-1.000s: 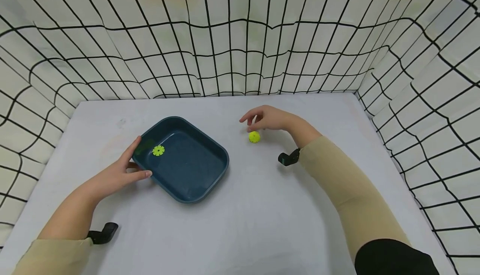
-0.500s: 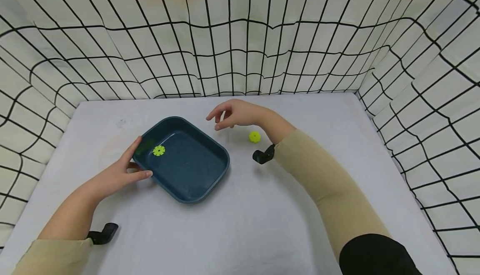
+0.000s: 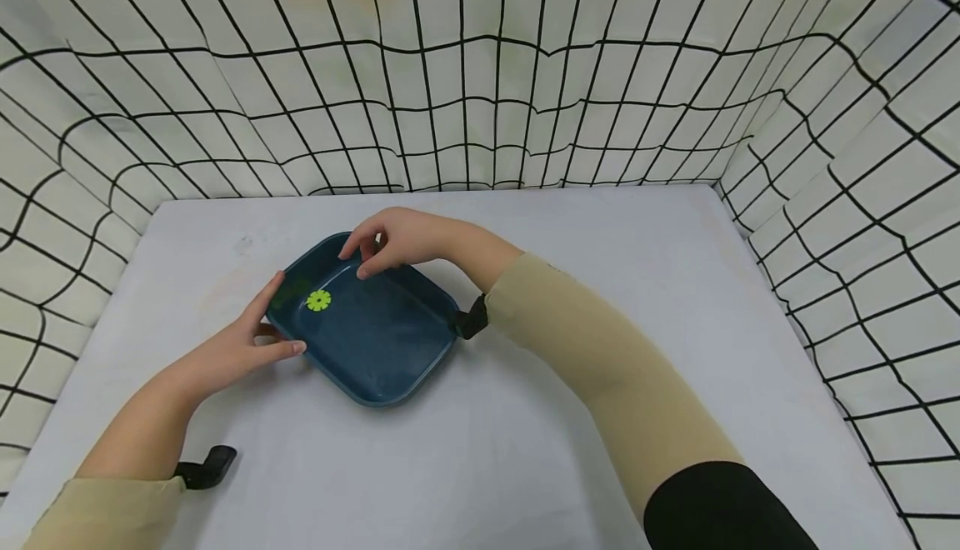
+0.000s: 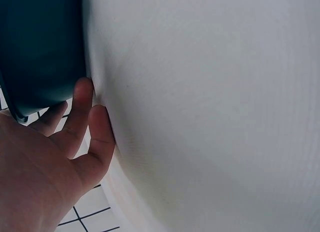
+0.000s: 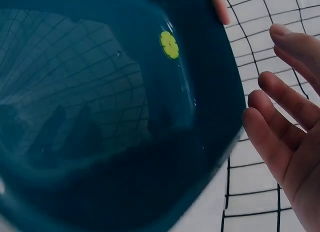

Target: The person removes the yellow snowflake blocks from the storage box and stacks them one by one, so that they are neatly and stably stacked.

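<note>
A dark blue rectangular tray (image 3: 375,367) lies at an angle on the white table. Inside it, near the left end, is a small yellow-green flower-shaped piece (image 3: 318,300), also seen in the right wrist view. My left hand (image 3: 232,354) holds the tray's left corner, thumb on one side and forefinger on the other. Its other fingers (image 4: 80,111) lie low against the outer wall. Over the tray's far side hovers my right hand (image 3: 401,242), fingers loosely bent with nothing between them. The right sleeve hides the spot where a second yellow-green piece lay.
A black net (image 3: 465,75) over white sheeting surrounds the back and sides of the table (image 3: 450,467). Each wrist carries a black camera mount; the right one (image 3: 472,319) overlaps the tray's right corner. The tray's bottom reflects the net; whether it holds water I cannot tell.
My right hand has moved left, from above the yellow-green piece on the table to over the tray. That piece is now hidden behind the sleeve. The left hand and tray stay put.
</note>
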The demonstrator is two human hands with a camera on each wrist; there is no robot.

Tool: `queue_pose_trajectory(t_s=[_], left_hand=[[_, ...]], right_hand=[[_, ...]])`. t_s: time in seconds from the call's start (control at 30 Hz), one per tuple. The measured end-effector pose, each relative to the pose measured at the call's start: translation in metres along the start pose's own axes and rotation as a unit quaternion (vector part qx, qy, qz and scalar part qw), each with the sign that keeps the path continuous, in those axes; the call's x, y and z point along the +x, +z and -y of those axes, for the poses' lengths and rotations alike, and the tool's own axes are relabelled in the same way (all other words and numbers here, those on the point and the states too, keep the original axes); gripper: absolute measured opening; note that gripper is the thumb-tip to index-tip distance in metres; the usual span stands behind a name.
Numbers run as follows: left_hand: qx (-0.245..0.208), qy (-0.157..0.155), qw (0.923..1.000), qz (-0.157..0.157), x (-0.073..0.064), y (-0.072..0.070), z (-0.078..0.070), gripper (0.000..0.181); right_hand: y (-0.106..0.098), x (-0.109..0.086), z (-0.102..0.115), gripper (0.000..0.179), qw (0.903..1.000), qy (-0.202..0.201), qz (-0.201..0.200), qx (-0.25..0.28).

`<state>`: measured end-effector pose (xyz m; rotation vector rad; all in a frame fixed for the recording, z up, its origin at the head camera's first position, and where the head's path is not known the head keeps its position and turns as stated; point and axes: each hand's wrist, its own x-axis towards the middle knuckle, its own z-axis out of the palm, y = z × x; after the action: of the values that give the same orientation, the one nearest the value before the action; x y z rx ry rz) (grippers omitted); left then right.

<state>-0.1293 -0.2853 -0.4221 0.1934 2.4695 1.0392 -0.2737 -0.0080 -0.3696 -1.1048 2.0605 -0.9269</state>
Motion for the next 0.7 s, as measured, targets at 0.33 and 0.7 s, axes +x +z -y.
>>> queue_pose_trajectory(t_s=[0.33,0.7], left_hand=[[-0.01,-0.005,0.9999,0.008,-0.001,0.0,0.001,0.104],[-0.01,0.0,0.9999,0.003,-0.005,-0.003,0.002,0.103]], right_hand=[[0.028,0.04,0.007,0.042,0.9937,0.031,0.024,-0.104],[0.053,0.068,0.018,0.058,0.9691,0.126,0.099,-0.188]])
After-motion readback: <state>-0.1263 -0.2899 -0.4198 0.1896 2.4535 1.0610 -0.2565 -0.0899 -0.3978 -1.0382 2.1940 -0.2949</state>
